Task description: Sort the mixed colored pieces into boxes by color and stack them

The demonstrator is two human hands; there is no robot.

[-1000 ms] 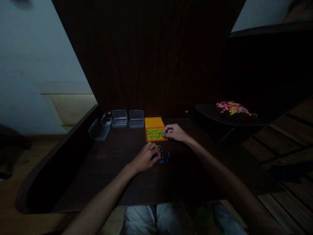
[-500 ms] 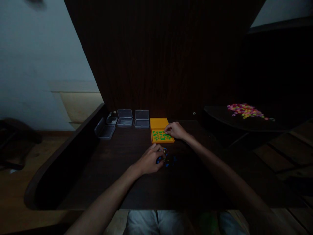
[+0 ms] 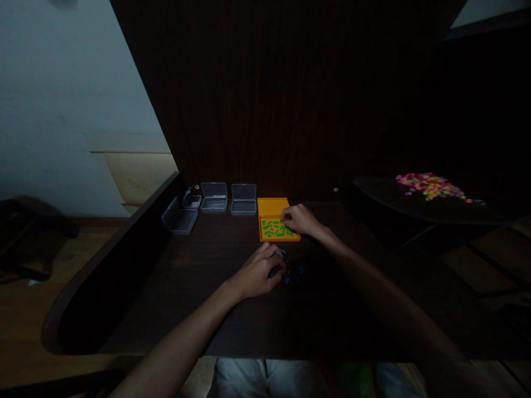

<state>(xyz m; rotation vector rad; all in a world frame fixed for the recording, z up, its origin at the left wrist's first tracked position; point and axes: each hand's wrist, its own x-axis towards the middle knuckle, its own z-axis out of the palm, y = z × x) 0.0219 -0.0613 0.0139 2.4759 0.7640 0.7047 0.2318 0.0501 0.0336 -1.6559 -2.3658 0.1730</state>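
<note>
An orange box [image 3: 279, 240] lies with its lid up on the dark desk, many small green pieces [image 3: 274, 228] spread inside. My right hand [image 3: 301, 219] reaches over the box's right side, thumb and fingertips pinched together above the green pieces; anything between them is too small to make out. Just in front of the box, my left hand [image 3: 260, 271] rests on the desk with fingers curled in around a little heap of small dark pieces. A few blue pieces [image 3: 301, 269] lie loose beside it. What the left fingertips grip is hidden.
Several clear plastic boxes with raised lids, one of them a clear case [image 3: 244, 207], line the desk's back left. A raised side edge [image 3: 112, 254] bounds the desk on the left. On a dark shelf [image 3: 377, 190] at right sits a heap of colourful small pieces [image 3: 433, 186].
The whole view has shifted slightly, so things sit a little further right. Both hands keep nearly the same place and pose, left by the heap, right over the box.
</note>
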